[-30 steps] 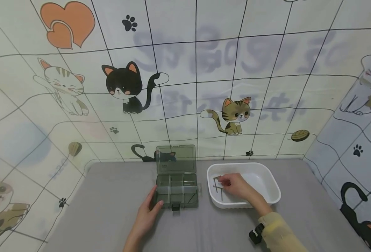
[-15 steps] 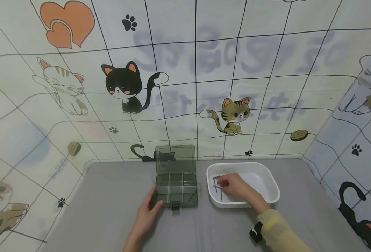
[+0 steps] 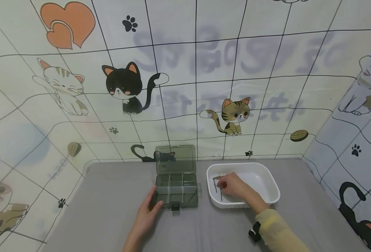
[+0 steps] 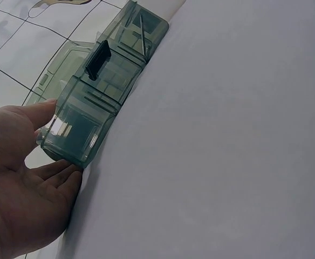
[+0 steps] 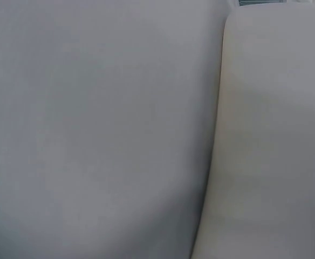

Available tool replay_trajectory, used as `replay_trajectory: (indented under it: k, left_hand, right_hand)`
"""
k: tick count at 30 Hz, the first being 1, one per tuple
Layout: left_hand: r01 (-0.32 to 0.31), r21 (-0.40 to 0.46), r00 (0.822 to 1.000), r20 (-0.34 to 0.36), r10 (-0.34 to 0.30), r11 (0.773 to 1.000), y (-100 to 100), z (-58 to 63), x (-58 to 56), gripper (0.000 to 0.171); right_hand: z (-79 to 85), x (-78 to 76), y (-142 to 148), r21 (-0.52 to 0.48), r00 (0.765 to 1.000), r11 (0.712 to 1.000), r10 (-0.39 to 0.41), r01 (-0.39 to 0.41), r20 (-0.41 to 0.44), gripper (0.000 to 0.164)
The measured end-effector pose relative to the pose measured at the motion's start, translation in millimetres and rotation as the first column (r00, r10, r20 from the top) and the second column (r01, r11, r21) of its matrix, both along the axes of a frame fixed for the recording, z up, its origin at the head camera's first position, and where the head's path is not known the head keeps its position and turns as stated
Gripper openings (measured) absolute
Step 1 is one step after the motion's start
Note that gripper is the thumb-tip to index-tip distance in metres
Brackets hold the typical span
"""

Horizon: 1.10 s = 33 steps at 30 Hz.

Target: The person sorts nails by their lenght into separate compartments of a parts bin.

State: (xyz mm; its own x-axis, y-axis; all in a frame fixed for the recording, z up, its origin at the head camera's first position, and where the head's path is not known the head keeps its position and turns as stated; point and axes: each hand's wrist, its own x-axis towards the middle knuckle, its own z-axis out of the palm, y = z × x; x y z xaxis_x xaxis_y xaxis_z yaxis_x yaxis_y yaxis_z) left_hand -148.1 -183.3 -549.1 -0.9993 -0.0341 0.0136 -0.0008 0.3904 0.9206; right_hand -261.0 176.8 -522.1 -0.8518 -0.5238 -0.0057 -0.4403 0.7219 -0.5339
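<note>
An open, see-through green compartment box point(image 3: 176, 199) stands on the grey table, lid tilted up behind. My left hand point(image 3: 145, 213) holds its left front corner; in the left wrist view the thumb lies on the upper edge and the fingers on the lower side. A thin metal nail point(image 4: 142, 35) leans in the box's far front compartment. My right hand point(image 3: 235, 185) reaches into the white tray point(image 3: 271, 185), fingertips bent down among several nails point(image 3: 221, 194). I cannot tell whether a nail is pinched there.
The tray's pale outer wall point(image 5: 276, 135) fills the right of the right wrist view. Behind the grey table point(image 3: 109, 196) hangs a white curtain point(image 3: 179, 87) with cat prints. A black wrist device point(image 3: 255, 232) sits at the yellow right sleeve point(image 3: 278, 232).
My right fingertips have shifted slightly among the nails, and the nail beside them shows less of its length. The left hand and box have stayed in place.
</note>
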Motion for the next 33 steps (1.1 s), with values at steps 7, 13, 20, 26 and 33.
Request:
replay_trajectory:
  k: [7,13,20,26,33]
  left_hand:
    - [0.001,-0.005,1.0,0.009,-0.001,1.0,0,-0.8,-0.3,0.061]
    - [-0.001,-0.018,1.0,0.012,0.001,1.0,0,0.6,1.2,0.061]
    - [-0.005,-0.017,1.0,0.017,0.005,1.0,1,1.6,2.0,0.061]
    - [-0.004,0.005,1.0,0.015,0.004,1.0,6,18.2,6.3,0.06]
    - [0.003,-0.007,1.0,0.0,-0.003,1.0,3,6.7,2.1,0.061]
  right_hand:
    - [-2.1,1.5,-1,0.031,0.999,0.999,-0.036,0.035,0.021,0.019]
    - [-2.2,2.0,-2,0.035,0.999,0.999,-0.033,0.033,-0.018,0.016]
    - [3.9,5.9,0,-0.021,0.999,1.0,-0.013,0.012,-0.05,0.014]
    - [5.3,5.8,1,-0.075,0.998,0.997,-0.027,0.023,-0.061,0.019]
    - [11.3,10.8,3,-0.198,0.995,0.98,-0.033,0.014,-0.09,0.022]
